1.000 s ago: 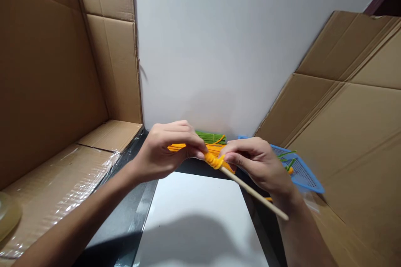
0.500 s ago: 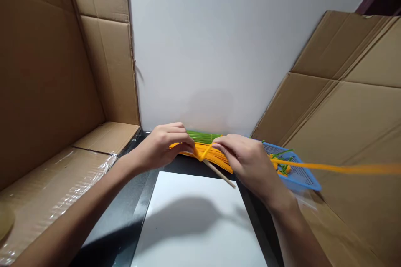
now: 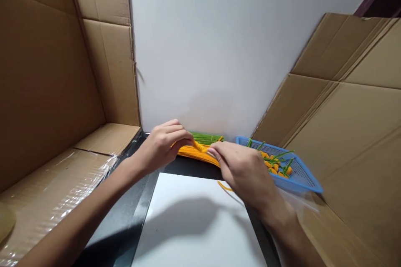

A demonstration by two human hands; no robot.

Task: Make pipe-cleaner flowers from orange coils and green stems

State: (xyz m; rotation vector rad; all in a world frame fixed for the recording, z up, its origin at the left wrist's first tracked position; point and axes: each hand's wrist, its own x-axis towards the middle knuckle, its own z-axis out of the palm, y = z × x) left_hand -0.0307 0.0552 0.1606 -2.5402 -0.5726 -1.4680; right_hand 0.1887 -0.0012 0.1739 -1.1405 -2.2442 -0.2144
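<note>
Between my two hands is an orange fuzzy stem [image 3: 199, 146], coiled in a short twist. My left hand [image 3: 167, 144] is closed on its left end. The fingertips of my right hand [image 3: 239, 167] pinch the right side of the coil. A loose orange end [image 3: 224, 186] hangs below my right hand, over the white board [image 3: 194, 217]. The thin stick is hidden now. Behind my hands lie a bundle of orange stems [image 3: 197, 154] and a bundle of green stems [image 3: 206, 137].
A blue perforated basket [image 3: 305, 175] at the right holds several small orange pieces with green stems [image 3: 275, 162]. Cardboard walls [image 3: 109, 71] stand left and right. A pale wall [image 3: 203, 50] rises behind the dark table [image 3: 131, 192].
My right hand has turned and closed in on the coil. The long orange end that stretched right now hangs below it. The thin stick has gone from sight.
</note>
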